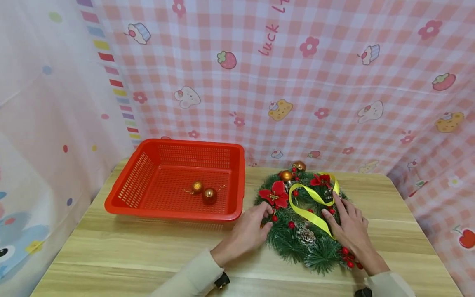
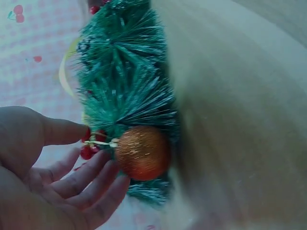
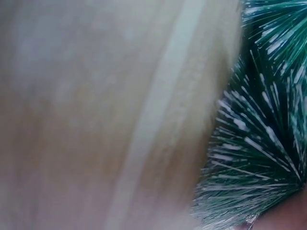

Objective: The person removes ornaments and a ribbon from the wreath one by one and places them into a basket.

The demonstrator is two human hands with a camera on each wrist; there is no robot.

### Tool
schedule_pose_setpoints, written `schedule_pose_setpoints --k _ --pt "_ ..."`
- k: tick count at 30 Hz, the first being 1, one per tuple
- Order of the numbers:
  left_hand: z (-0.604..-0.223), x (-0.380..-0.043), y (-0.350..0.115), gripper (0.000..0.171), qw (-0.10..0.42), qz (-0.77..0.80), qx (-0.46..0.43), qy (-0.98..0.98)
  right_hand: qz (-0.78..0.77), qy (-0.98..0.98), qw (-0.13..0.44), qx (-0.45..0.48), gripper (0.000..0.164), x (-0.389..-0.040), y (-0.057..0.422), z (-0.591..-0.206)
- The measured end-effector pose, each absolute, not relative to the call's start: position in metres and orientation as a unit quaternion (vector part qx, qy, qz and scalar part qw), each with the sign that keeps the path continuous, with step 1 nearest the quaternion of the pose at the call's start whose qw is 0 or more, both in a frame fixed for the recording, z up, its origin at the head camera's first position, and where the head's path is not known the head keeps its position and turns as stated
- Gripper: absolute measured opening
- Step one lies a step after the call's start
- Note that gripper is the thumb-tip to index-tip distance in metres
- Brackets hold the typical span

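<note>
A green wreath (image 1: 287, 243) with red poinsettias, berries, pinecones and a yellow ribbon (image 1: 305, 213) lies on the table. At its left side is my left hand (image 1: 249, 231), fingers bent. In the left wrist view, its thumb and fingers surround the cord loop of a glittery orange Christmas ball (image 2: 143, 153), beside red berries (image 2: 87, 149). That ball hangs against the wreath's side, mostly hidden in the head view. My right hand (image 1: 350, 229) rests on the wreath's right side, index finger extended, thumb toward the ring's middle near the ribbon. Its fingers hardly show in the right wrist view.
On the left stands a red plastic basket (image 1: 237, 212) holding a glittery gold ball (image 1: 197, 187) and a shiny brown one (image 1: 210, 196). Two more balls, one of them orange (image 1: 286, 175), sit at the wreath's back edge. A patterned curtain (image 1: 245, 86) hangs behind the wooden table (image 1: 122, 255).
</note>
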State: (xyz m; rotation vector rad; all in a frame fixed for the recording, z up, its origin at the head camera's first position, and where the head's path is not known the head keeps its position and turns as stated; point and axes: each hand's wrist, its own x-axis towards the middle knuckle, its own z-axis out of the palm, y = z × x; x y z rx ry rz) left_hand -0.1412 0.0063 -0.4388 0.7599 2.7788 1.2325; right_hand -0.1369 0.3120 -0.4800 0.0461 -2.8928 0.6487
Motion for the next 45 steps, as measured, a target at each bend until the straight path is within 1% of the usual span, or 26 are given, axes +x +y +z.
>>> schedule_pose_setpoints --k 8,14,19,25,32,39,45 --pt "-0.452 -0.147 0.008 0.019 -0.026 0.428 0.228 0.874 0.209 -0.972 0.107 0.02 0.069 -0.139 0.311 -0.481" --pt "-0.453 -0.148 0.009 0.02 -0.031 0.446 0.223 0.866 0.201 -0.972 0.12 0.024 0.068 -0.14 0.311 -0.482" --pt "-0.452 -0.146 0.011 0.017 -0.032 0.467 0.242 0.85 0.218 -0.968 0.116 0.03 0.068 -0.139 0.311 -0.482" --pt "-0.452 -0.145 0.014 0.017 -0.032 0.481 0.243 0.842 0.212 -0.969 0.12 0.036 0.069 -0.139 0.312 -0.484" --pt "-0.452 -0.146 0.018 0.017 -0.062 0.47 0.229 0.85 0.18 -0.978 0.107 0.018 0.07 -0.137 0.311 -0.482" --pt "-0.45 -0.148 0.023 0.015 -0.092 0.461 0.215 0.856 0.185 -0.972 0.142 0.018 0.065 -0.137 0.312 -0.483" --pt "-0.45 -0.151 0.027 0.014 -0.091 0.469 0.232 0.848 0.223 -0.963 0.143 0.037 0.061 -0.137 0.314 -0.487"
